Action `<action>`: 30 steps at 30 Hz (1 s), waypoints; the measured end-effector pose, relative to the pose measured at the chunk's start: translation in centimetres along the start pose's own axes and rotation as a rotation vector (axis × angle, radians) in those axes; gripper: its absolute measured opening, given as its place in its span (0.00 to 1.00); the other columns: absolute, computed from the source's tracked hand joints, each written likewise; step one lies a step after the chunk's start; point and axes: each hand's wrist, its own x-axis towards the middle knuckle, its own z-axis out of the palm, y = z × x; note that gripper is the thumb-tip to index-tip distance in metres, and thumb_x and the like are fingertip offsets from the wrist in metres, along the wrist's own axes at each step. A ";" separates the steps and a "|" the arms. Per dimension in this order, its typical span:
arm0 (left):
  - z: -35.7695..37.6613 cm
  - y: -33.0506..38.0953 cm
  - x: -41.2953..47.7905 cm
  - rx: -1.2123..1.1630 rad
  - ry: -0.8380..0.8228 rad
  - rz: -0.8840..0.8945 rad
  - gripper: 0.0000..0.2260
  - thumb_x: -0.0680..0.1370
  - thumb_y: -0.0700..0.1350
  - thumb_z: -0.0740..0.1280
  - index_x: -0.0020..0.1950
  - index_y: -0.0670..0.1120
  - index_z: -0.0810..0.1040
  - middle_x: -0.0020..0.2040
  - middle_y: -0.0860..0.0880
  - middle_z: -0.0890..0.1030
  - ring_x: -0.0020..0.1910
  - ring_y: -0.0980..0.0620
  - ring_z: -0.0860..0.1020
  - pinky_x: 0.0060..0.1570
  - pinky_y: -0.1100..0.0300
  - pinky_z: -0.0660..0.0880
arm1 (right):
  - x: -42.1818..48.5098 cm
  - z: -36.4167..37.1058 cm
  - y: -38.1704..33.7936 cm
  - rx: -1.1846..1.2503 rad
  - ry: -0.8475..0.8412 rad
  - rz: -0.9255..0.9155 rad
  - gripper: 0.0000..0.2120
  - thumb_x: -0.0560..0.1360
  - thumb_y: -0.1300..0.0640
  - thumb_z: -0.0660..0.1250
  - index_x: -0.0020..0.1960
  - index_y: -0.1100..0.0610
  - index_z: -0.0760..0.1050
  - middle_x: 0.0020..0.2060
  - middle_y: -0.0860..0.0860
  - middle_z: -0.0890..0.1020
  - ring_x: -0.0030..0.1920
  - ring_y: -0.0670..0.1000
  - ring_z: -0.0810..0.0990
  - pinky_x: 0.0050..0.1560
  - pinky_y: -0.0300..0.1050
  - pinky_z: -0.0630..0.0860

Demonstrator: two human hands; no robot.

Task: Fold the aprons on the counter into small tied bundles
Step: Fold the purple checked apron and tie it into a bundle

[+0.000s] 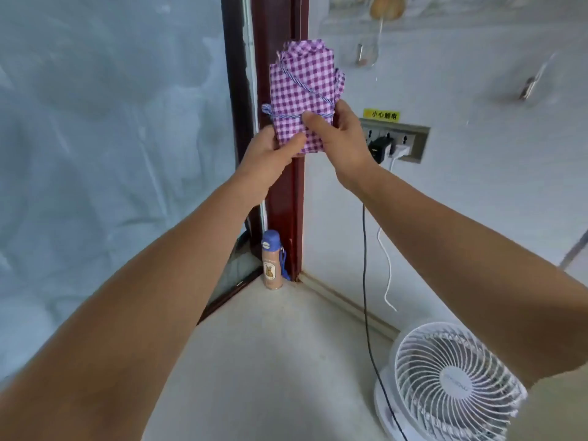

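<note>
Nearest, low on the right: a white fan standing on the pale surface, with a black cord running up past it to the wall. Farther back in the corner, a small bottle with a blue cap, upright, well apart from the fan. Above all of this, two bare arms reaching out and up. Then the left hand gripping the bottom left corner of the apron bundle, thumb on the front, fingers wrapped round behind. Next to it the right hand pinching the bottom right edge, thumb pressed on the front near the string, fingers tucked behind. Bundle up in the air, off the surface, in front of the dark red door frame. Purple and white checks, folded small and flat, with blue and white string wound across the front on a slant and once round the lower part, a little loop sticking out at the left. Probably very light, soft and floppy, not slippery, not easy to break. Likely to sag or fall open if held by one loose corner or by the top flaps. Best to hold low down, right over the string band, thumb in front and fingers behind, so as to keep the folds squeezed together. Best not to tug the loop, for fear of undoing the tie. Behind, on the white wall, a socket strip with plugs in, a yellow sticker above, and hooks higher up, blurry.
</note>
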 end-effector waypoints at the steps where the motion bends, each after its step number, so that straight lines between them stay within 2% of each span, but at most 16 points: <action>1: 0.6 0.9 1.1 0.011 0.005 0.041 0.19 0.78 0.48 0.67 0.67 0.43 0.73 0.60 0.44 0.80 0.58 0.48 0.80 0.58 0.54 0.78 | 0.9 -0.7 -1.1 0.011 0.015 -0.001 0.12 0.77 0.64 0.68 0.59 0.61 0.73 0.53 0.56 0.82 0.52 0.53 0.83 0.55 0.49 0.81; 4: 2.3 2.8 3.8 0.064 0.053 0.092 0.17 0.79 0.46 0.67 0.68 0.44 0.72 0.58 0.45 0.80 0.52 0.49 0.82 0.55 0.50 0.80 | 2.6 -2.9 -3.3 0.033 0.006 0.043 0.14 0.78 0.59 0.67 0.61 0.64 0.74 0.54 0.56 0.83 0.52 0.53 0.83 0.52 0.44 0.80; 6: 3.7 3.8 5.2 0.086 0.011 0.098 0.16 0.80 0.46 0.66 0.68 0.46 0.71 0.56 0.47 0.80 0.48 0.50 0.82 0.52 0.55 0.81 | 3.4 -4.8 -4.1 -0.003 -0.006 0.030 0.15 0.79 0.57 0.66 0.63 0.64 0.74 0.57 0.57 0.82 0.54 0.53 0.83 0.52 0.43 0.80; 10: 6.3 4.7 7.4 0.031 -0.106 0.037 0.17 0.81 0.49 0.65 0.68 0.51 0.69 0.57 0.53 0.79 0.53 0.56 0.79 0.48 0.65 0.75 | 4.7 -8.0 -5.1 -0.069 0.051 -0.060 0.17 0.78 0.60 0.68 0.64 0.61 0.72 0.56 0.55 0.82 0.53 0.51 0.84 0.50 0.41 0.80; 13: 8.4 5.3 8.9 0.047 -0.089 0.055 0.15 0.81 0.51 0.64 0.66 0.51 0.71 0.55 0.50 0.81 0.44 0.55 0.82 0.42 0.64 0.76 | 5.5 -9.8 -5.7 -0.111 0.111 -0.059 0.16 0.77 0.60 0.69 0.63 0.62 0.72 0.53 0.55 0.83 0.50 0.50 0.84 0.46 0.40 0.79; 16: 10.2 5.6 10.2 0.042 -0.093 0.020 0.15 0.81 0.52 0.64 0.66 0.50 0.69 0.54 0.49 0.81 0.45 0.52 0.82 0.50 0.56 0.79 | 6.6 -11.5 -6.0 -0.109 0.166 -0.019 0.14 0.77 0.61 0.69 0.61 0.62 0.73 0.51 0.55 0.83 0.49 0.53 0.84 0.49 0.47 0.82; 19: 11.3 5.4 11.5 0.052 -0.093 -0.020 0.18 0.79 0.55 0.65 0.65 0.49 0.69 0.58 0.49 0.79 0.54 0.51 0.79 0.58 0.52 0.76 | 7.8 -12.9 -6.3 -0.147 0.218 -0.007 0.13 0.76 0.62 0.70 0.59 0.60 0.74 0.49 0.53 0.83 0.46 0.51 0.84 0.43 0.43 0.80; 23: 11.3 5.1 13.1 0.044 -0.029 0.012 0.17 0.80 0.53 0.65 0.65 0.47 0.71 0.57 0.49 0.78 0.55 0.50 0.78 0.57 0.54 0.76 | 10.2 -13.4 -6.2 -0.126 0.288 0.031 0.16 0.74 0.62 0.71 0.61 0.59 0.73 0.52 0.53 0.82 0.49 0.51 0.83 0.41 0.39 0.77; 26: 10.6 4.6 14.6 0.043 0.043 0.027 0.16 0.80 0.52 0.64 0.66 0.47 0.72 0.54 0.49 0.78 0.55 0.49 0.78 0.60 0.50 0.75 | 12.5 -12.5 -5.4 -0.136 0.265 0.028 0.18 0.74 0.61 0.71 0.62 0.60 0.73 0.54 0.54 0.82 0.51 0.52 0.82 0.41 0.39 0.76; 28: 9.7 4.3 15.7 0.052 0.091 0.036 0.16 0.80 0.52 0.64 0.66 0.48 0.72 0.54 0.50 0.78 0.55 0.49 0.78 0.61 0.48 0.75 | 14.2 -11.5 -4.8 -0.164 0.236 -0.007 0.16 0.74 0.61 0.71 0.61 0.59 0.74 0.53 0.53 0.82 0.52 0.53 0.82 0.44 0.42 0.78; 30: 8.6 4.1 16.8 0.070 0.122 0.043 0.17 0.80 0.52 0.65 0.66 0.48 0.73 0.55 0.51 0.78 0.57 0.50 0.78 0.61 0.50 0.75 | 15.8 -10.7 -4.1 -0.209 0.218 -0.061 0.17 0.74 0.60 0.72 0.61 0.58 0.74 0.53 0.53 0.82 0.53 0.53 0.82 0.51 0.48 0.80</action>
